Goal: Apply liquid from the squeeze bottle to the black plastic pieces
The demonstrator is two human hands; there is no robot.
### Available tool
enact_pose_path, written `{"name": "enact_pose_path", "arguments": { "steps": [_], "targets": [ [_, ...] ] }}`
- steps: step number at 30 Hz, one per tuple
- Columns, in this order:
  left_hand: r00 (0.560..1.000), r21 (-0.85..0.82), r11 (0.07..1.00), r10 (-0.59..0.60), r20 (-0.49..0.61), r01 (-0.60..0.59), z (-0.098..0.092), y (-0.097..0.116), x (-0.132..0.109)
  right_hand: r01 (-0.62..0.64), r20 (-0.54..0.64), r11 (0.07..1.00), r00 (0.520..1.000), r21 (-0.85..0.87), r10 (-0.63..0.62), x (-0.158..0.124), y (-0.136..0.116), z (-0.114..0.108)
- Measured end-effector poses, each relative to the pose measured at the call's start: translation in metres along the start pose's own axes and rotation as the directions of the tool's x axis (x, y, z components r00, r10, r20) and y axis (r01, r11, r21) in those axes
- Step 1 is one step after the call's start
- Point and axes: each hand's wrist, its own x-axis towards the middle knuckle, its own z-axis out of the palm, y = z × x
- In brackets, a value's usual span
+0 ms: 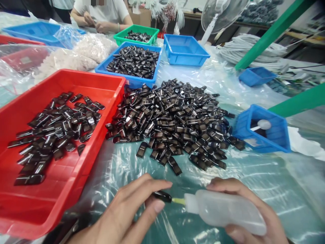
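Between the thumb and fingers of my left hand [132,206] is a small glossy black plastic piece [163,196], its end pointing right. My right hand [250,203] is wrapped round a translucent white squeeze bottle [225,208] lying on its side in the grip. The bottle's thin yellowish tip [178,201] meets the end of the black piece; whether it goes inside I cannot tell. Just beyond both hands spreads a large heap of similar dark pieces [175,118] on the plastic-covered table [122,166]. More of them lie in the red tray [83,169] on the left.
Behind the heap stand a blue bin [153,80] full of dark pieces, a green bin [152,31] and another blue bin [188,56]. A small blue box [269,135] holds a white spoon [264,124]. Green posts [274,34] rise at right. A person [104,17] sits opposite.
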Motion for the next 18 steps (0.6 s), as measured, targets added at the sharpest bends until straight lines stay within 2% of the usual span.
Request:
{"name": "enact_pose_path", "arguments": {
  "steps": [8,15,18],
  "targets": [
    [1.000,-0.077,0.997,-0.025,-0.007,0.024,0.001,-0.003,0.004,0.032,-0.080,0.996,0.996,-0.084,-0.038,0.008,-0.012,0.000],
    [0.999,-0.087,0.995,0.041,-0.021,-0.043,0.000,-0.005,0.001,-0.068,0.078,0.998,0.995,-0.001,0.068,0.006,-0.006,-0.010],
    [0.998,-0.070,0.995,0.065,-0.020,-0.066,0.000,-0.003,0.002,-0.086,0.084,0.996,0.993,-0.003,0.086,0.007,-0.006,-0.012]
  ]
}}
